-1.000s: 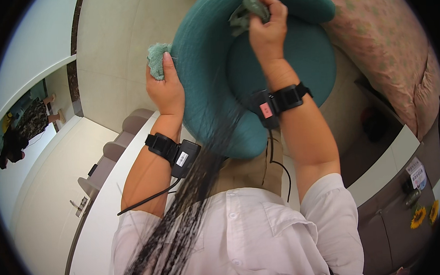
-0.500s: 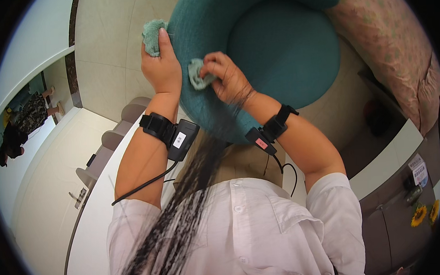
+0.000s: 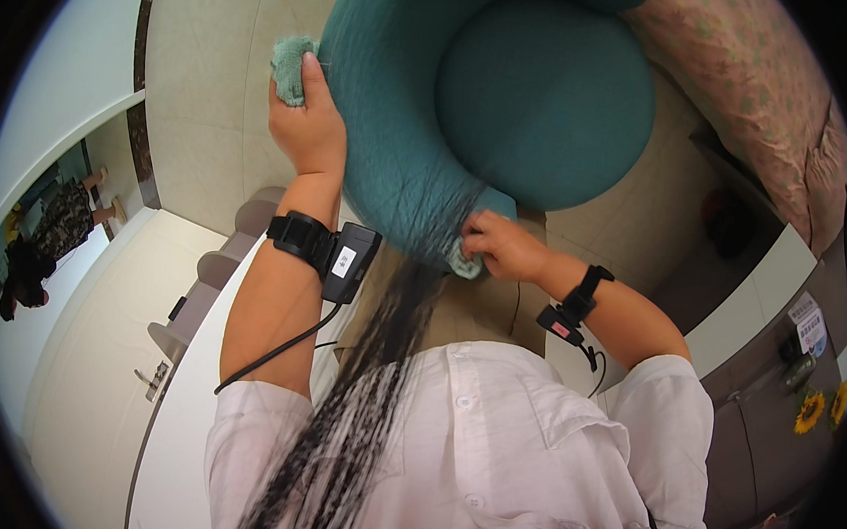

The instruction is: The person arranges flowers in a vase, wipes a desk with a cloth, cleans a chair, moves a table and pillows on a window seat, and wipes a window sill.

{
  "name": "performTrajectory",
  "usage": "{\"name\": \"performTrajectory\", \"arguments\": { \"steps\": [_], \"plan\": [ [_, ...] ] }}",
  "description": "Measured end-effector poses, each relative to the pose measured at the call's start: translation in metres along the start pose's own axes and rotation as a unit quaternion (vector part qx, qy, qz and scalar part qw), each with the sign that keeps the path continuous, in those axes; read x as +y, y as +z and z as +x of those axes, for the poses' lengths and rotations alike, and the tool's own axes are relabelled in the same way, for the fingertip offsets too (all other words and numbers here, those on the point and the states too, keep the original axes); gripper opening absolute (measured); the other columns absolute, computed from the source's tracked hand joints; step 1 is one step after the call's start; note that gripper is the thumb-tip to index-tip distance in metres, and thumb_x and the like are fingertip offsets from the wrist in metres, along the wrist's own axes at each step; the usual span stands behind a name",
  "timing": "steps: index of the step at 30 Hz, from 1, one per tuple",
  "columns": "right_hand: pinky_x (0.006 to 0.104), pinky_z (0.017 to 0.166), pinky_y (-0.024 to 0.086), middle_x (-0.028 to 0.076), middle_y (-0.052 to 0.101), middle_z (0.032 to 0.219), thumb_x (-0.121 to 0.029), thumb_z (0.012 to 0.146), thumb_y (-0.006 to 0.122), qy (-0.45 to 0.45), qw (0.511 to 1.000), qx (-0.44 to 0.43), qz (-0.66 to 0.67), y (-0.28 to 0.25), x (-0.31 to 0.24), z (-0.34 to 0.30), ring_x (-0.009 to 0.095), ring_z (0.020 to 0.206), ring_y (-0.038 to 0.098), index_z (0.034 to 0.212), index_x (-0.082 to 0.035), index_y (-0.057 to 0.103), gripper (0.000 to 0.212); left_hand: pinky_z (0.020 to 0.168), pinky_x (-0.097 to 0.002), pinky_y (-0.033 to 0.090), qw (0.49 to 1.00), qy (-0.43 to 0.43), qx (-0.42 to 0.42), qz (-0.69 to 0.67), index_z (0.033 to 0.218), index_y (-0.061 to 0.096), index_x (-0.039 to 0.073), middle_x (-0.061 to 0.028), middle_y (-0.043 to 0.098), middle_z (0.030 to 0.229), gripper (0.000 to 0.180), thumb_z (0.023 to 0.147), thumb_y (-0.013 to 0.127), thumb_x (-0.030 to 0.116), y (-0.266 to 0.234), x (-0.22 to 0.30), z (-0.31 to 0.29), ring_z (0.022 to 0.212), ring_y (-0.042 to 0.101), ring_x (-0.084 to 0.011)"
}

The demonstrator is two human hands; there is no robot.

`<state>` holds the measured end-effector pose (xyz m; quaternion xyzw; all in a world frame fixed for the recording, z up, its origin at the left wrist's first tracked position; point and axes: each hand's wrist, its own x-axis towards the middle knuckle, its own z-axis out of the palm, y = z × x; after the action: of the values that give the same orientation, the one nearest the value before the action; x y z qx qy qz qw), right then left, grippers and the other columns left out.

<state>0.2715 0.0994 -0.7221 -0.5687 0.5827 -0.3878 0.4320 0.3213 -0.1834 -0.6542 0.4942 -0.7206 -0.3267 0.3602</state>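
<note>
Left hand [image 3: 306, 132] has a green cloth [image 3: 289, 70] bunched in its grip, roughly 9 o'clock from the round seat [image 3: 544, 98] of the teal chair [image 3: 379, 106]. Right hand [image 3: 506, 246] is gripping a second green cloth [image 3: 463, 265], more like 7 o'clock, down by the chair's near end, can't tell if it's touching.

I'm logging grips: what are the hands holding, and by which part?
The left hand holds a green cloth by its lower part; the right hand holds a second cloth, bunched, exact hold hidden.

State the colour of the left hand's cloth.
The cloth is pale green, clearest in the head view.
</note>
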Motion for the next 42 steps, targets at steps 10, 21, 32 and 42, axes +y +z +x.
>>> {"name": "performTrajectory", "arguments": {
  "steps": [10,21,32,42],
  "plan": [
    [0.0265,0.077,0.047,0.001,0.057,0.092,0.001,0.081,0.062,0.191,0.865,0.438,0.154,-0.115,0.101,0.005,0.013,0.086,0.056,0.091,-0.008,0.06,0.014,0.078,-0.0319,0.047,0.999,-0.033,-0.002,-0.001,0.105,0.061,0.002,-0.009,0.066,0.093,0.035,0.093,0.056,0.035,-0.003,0.013,0.0,0.085,0.062,-0.0209],
    [0.0426,0.073,0.054,0.013,0.057,0.112,0.005,0.082,0.057,0.059,0.592,0.646,0.478,-0.262,0.148,0.118,0.029,0.094,0.061,0.119,-0.009,0.049,0.041,0.08,-0.0304,0.046,0.998,-0.049,-0.027,-0.031,0.105,0.061,0.001,-0.0081,0.065,0.095,0.035,0.093,0.056,0.034,0.004,0.007,0.011,0.087,0.061,-0.0184],
    [0.03,0.08,0.051,0.01,0.063,0.105,-0.004,0.086,0.058,0.023,0.753,0.564,0.337,-0.204,0.144,0.196,0.021,0.094,0.061,0.113,-0.003,0.057,0.027,0.081,-0.0304,0.046,0.999,-0.039,-0.033,-0.01,0.106,0.06,0.001,-0.0087,0.065,0.096,0.035,0.094,0.056,0.033,0.007,0.004,0.011,0.089,0.06,-0.0186],
    [0.0356,0.087,0.047,0.01,0.056,0.105,0.008,0.064,0.053,0.006,0.909,0.416,-0.036,-0.105,0.063,0.211,0.032,0.103,0.054,0.081,-0.01,0.067,0.028,0.08,-0.0304,0.047,0.999,-0.033,-0.025,-0.013,0.105,0.061,0.001,-0.0086,0.065,0.095,0.035,0.094,0.056,0.034,0.003,0.004,0.01,0.087,0.061,-0.0185]
  ]
}}
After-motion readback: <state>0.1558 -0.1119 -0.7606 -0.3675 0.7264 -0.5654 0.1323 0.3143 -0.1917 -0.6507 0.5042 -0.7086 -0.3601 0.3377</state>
